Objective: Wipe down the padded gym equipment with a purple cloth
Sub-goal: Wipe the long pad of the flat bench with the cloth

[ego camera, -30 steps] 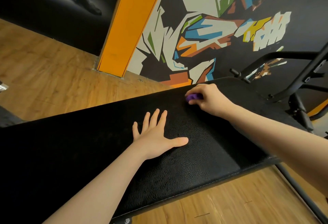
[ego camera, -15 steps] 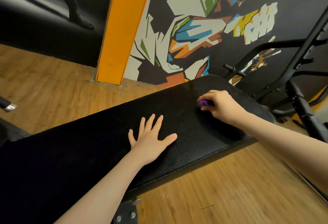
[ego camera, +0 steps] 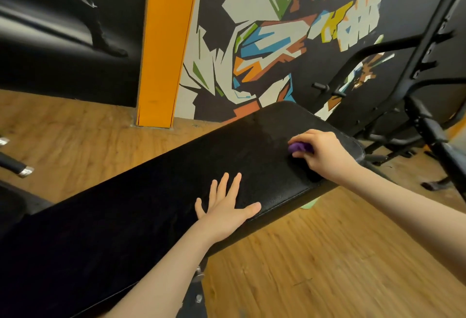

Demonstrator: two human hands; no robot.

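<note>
Wooden gym floor and a painted mural wall frame a black padded bench.

Head view: the left hand lies flat on the pad near its front edge, fingers straight and spread. Well apart, toward the bench's far end, the right hand curls round a bunched purple cloth, pressing it onto the pad; only a small part shows under the fingers. Black metal frames stand just beyond.
</note>
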